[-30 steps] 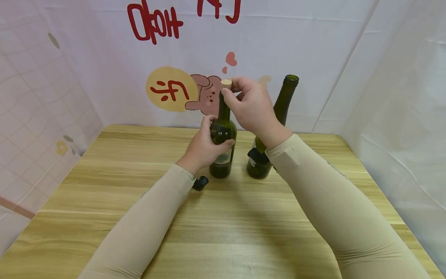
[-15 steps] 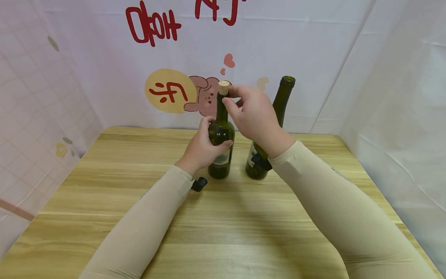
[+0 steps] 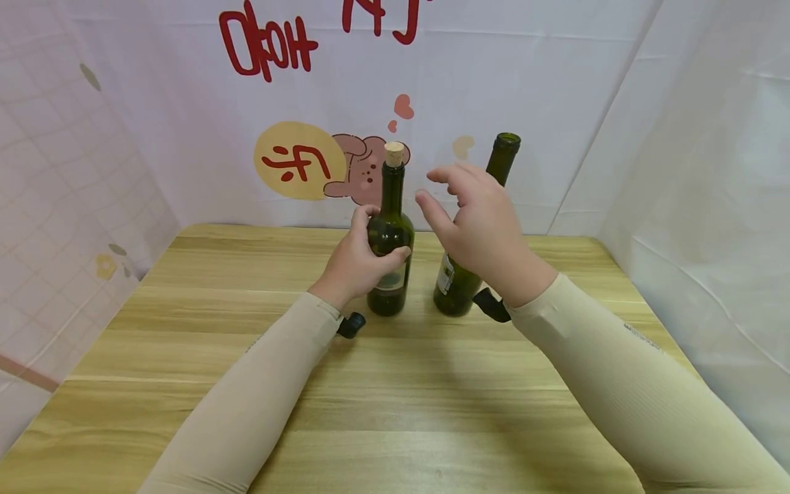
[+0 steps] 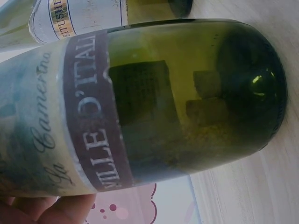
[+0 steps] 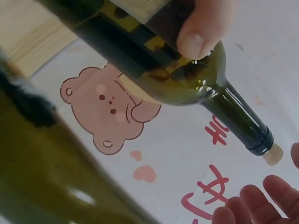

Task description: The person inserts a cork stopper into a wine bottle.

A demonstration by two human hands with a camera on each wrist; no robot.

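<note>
A green wine bottle (image 3: 391, 233) stands upright on the table, a cork (image 3: 394, 154) sticking partly out of its mouth. My left hand (image 3: 354, 264) grips this bottle round its shoulder. In the left wrist view its label (image 4: 88, 112) and dark base show close up. My right hand (image 3: 484, 223) is raised to the right of the neck, apart from the cork, thumb and fingers spread with nothing between them. Behind that hand stands a second green bottle (image 3: 506, 154) with an uncorked mouth, partly hidden. In the right wrist view the cork (image 5: 273, 154) sits near my fingertips.
The wooden table (image 3: 370, 425) runs up to a white cloth backdrop (image 3: 555, 89) with red writing and a cartoon bear. Black wrist-camera mounts (image 3: 352, 325) hang below both wrists. The second bottle (image 5: 51, 154) is very near the right wrist.
My right hand has let go of the cork and moved right and slightly down, its fingers spreading. The cork stays in the bottle mouth. My left hand keeps its grip on the bottle.
</note>
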